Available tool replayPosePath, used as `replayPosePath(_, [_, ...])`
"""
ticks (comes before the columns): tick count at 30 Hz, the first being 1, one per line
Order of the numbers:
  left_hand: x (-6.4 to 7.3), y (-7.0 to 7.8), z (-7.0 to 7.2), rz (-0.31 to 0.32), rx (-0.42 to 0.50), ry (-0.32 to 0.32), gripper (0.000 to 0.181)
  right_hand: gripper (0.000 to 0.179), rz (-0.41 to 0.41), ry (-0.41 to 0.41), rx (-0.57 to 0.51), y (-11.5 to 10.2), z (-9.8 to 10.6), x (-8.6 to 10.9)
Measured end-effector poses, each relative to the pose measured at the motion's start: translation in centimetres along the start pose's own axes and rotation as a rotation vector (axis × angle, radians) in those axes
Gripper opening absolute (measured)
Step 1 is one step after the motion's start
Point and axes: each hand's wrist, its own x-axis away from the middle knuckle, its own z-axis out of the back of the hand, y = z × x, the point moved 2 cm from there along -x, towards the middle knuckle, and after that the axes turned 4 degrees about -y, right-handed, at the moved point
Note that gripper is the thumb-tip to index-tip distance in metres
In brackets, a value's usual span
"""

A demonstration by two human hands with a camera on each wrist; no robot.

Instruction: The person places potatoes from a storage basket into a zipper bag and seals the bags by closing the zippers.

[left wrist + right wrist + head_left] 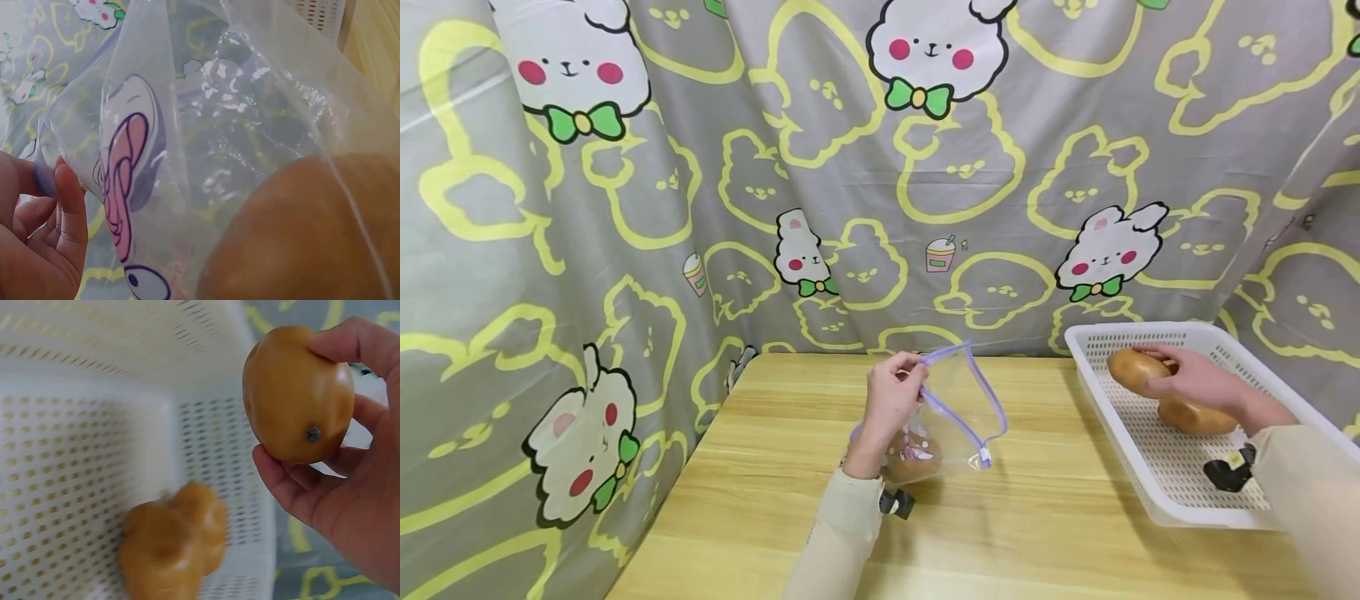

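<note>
My left hand pinches the purple-edged rim of a clear zip bag between thumb and fingers. The bag's mouth gapes, a white slider hangs at one corner, and cartoon print marks its side. Inside it lies a golden-brown fruit, seen through the plastic. On the right, my right hand grips a golden-brown pear with a dark spot at its end, held up over the basket. Below it, two more pears lie in the white basket; the head view shows only one clearly.
A wooden table carries the bag at its middle and the basket at its right. The basket's raised walls surround the fruit. A grey patterned curtain hangs close behind the table and along its left side.
</note>
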Motion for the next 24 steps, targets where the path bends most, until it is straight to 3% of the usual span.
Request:
replayPosePath(6, [0.1, -0.1, 0.1, -0.007, 0.004, 0.007, 0.009, 0.066, 0.112, 0.095, 0.088, -3.8, 0.7, 0.7])
replayPosePath(12, [0.1, 0.0, 0.2, -0.015, 0.009, -0.002, 0.009, 0.066, 0.234, 0.071, 0.022, -8.6, -0.6, 1.2])
replayPosePath(17, [0.2, 0.2, 0.2, -0.013, 0.012, 0.003, 0.009, 0.070, 0.265, 0.036, -0.016, -11.6, -1.6, 1.2])
replayPosePath(20, [0.3, 0.4, 0.2, -0.004, 0.019, -0.003, 0.010, 0.071, 0.287, 0.035, 0.011, -13.3, -2.2, 1.2])
replayPosePath(24, [0.6, 1.2, 0.4, -0.004, 0.017, -0.009, 0.011, 0.070, 0.374, 0.061, 0.092, -15.3, -3.1, 1.0])
